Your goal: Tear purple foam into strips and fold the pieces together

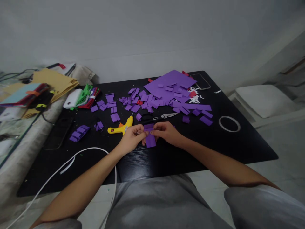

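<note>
A creased purple paper piece (150,141) is pinched between my two hands near the front middle of the black table. My left hand (132,137) grips its left edge with thumb and fingers. On the opposite edge, my right hand (166,131) closes the same way. Just beyond my left hand lies a yellow glue gun (122,127), its nozzle pointing away from me. Scissors (164,116) with dark handles rest right behind my hands. Many small folded purple paper pieces (135,108) are scattered farther back.
Large purple sheets (171,83) lie at the back right with white scraps (194,97) beside them. A roll of tape (229,124) is at the right. A white cable (94,148) loops across the front left, near a dark phone (59,133). Bundled coloured sheets (87,97) sit at the back left.
</note>
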The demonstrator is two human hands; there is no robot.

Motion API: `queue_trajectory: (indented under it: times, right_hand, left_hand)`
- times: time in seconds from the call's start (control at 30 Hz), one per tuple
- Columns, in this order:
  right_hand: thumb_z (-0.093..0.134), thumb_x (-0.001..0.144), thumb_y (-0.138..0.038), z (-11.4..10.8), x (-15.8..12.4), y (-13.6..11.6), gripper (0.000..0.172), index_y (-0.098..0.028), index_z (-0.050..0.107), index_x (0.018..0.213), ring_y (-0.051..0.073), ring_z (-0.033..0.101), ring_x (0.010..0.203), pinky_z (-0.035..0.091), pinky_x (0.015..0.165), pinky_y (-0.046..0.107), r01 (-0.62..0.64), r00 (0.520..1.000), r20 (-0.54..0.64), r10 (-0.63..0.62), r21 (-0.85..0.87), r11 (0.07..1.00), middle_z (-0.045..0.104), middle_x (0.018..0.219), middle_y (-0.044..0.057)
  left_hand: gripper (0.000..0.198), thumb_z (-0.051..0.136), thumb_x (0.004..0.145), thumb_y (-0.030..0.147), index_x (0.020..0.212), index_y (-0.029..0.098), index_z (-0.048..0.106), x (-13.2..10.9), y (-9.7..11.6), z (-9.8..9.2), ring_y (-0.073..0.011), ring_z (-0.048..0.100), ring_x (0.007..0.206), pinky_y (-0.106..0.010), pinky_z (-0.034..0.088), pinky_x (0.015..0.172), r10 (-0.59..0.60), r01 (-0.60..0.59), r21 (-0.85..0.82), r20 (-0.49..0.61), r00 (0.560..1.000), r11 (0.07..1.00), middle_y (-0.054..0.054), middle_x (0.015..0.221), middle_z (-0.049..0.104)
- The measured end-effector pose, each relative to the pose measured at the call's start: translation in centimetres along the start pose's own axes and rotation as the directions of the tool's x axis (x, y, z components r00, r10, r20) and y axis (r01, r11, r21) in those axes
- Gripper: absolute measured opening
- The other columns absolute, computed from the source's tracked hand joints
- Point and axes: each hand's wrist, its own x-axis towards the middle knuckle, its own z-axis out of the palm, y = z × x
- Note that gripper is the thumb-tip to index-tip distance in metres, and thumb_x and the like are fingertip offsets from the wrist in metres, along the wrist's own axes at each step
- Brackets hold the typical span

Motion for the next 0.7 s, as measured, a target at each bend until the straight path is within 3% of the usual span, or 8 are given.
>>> queue_trajectory:
  times: [0.13,0.33,0.5,0.7]
  right_hand:
    - [0.091,0.067,-0.046,-0.13,-0.04,0.07,0.037,-0.019,0.064,0.071,0.015,0.066,0.059,0.059,0.066,0.031,0.021,1.000,-0.001,-0.021,-0.021,1.000,0.069,0.064,-0.004]
    - [0.094,0.065,-0.035,-0.11,-0.41,-0.24,0.047,-0.025,0.055,0.090,0.014,0.069,0.074,0.057,0.074,0.029,0.142,0.979,-0.147,-0.143,-0.021,0.990,0.071,0.081,-0.005]
    - [0.091,0.070,-0.036,-0.20,-0.38,-0.25,0.040,-0.024,0.067,0.100,0.016,0.070,0.075,0.057,0.077,0.031,0.145,0.982,-0.113,-0.151,-0.057,0.988,0.073,0.082,-0.002]
    - [0.094,0.065,-0.039,-0.39,-0.11,-0.01,0.042,-0.023,0.071,0.097,0.016,0.072,0.072,0.059,0.073,0.031,0.119,0.976,-0.182,-0.121,-0.027,0.993,0.076,0.080,-0.003]
  left_hand:
    - [0.040,0.083,0.080,0.046,0.068,0.019,0.057,0.05,-0.06,-0.08,-0.0129,0.062,0.046,-0.023,0.048,0.051,-0.013,0.013,-0.009,0.014,1.000,1.000,0.002,0.054,0.067]
    - [0.039,0.085,0.079,0.046,0.070,0.018,0.060,-0.01,-0.22,0.01,-0.0125,0.063,0.047,-0.023,0.050,0.052,-0.024,0.025,-0.036,0.045,0.999,0.999,0.001,0.055,0.068]
    - [0.042,0.087,0.078,0.048,0.070,0.018,0.060,0.04,-0.33,0.20,-0.0119,0.062,0.047,-0.022,0.051,0.051,-0.037,0.040,-0.055,0.059,0.998,0.998,0.000,0.056,0.069]
    - [0.042,0.083,0.081,0.054,0.074,0.017,0.066,0.03,-0.31,0.20,-0.0127,0.064,0.052,-0.023,0.053,0.055,0.008,-0.008,0.019,0.007,1.000,1.000,0.000,0.060,0.069]
